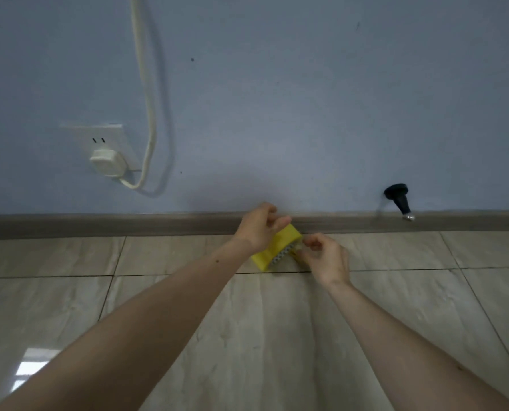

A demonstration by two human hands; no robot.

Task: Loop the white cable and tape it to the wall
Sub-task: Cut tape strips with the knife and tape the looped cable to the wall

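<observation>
Item: yellow tape dispenser [277,247], gripped in your left hand [256,229] below the wall socket [99,143]; your right hand [321,256] pinches its tape end. White cable [146,93] hangs unlooped beside the socket. Risk: a skewed pull may fold tape onto itself.

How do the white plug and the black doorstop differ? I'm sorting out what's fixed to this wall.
Colour: the white plug is pale and boxy; the black doorstop is dark and slim with a silvery tip.
Place: the plug sits in the socket on the left, higher up; the doorstop juts out on the right, just above the baseboard.
Attachment: the white cable runs from the plug; nothing hangs from the doorstop.
Both project from the blue wall.
</observation>
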